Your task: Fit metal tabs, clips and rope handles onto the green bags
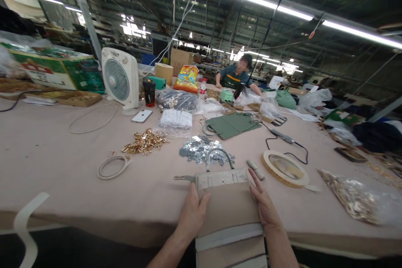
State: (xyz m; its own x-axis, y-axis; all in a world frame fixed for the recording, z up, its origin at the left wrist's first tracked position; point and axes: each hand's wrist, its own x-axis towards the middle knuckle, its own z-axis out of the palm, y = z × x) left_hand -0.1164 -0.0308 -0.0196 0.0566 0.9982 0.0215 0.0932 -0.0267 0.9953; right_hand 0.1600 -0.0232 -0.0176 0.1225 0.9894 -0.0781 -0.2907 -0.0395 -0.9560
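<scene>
Between my hands is an unfinished handbag piece [228, 209], beige, with pale strips across it and a whitish band along its top edge. A curved grey-green handle [220, 150] rises from that edge, and a short strap with a metal end [184, 178] sticks out at the left. My left hand [192, 212] grips the left side, thumb on the face. Against the right side lies my right hand [264, 205], its fingers along the upper corner. Just beyond the handle is a pile of silver metal plates [197, 150]. A small roll [255, 169] lies by my right fingers.
Gold metal fittings [145, 141] and a coiled cord [112, 167] lie left. Tape rolls [284, 169] and a bag of metal parts [351, 197] are right. Green panels [232, 124], a phone [142, 116] and a fan [120, 77] stand farther back. A person [236, 76] works opposite.
</scene>
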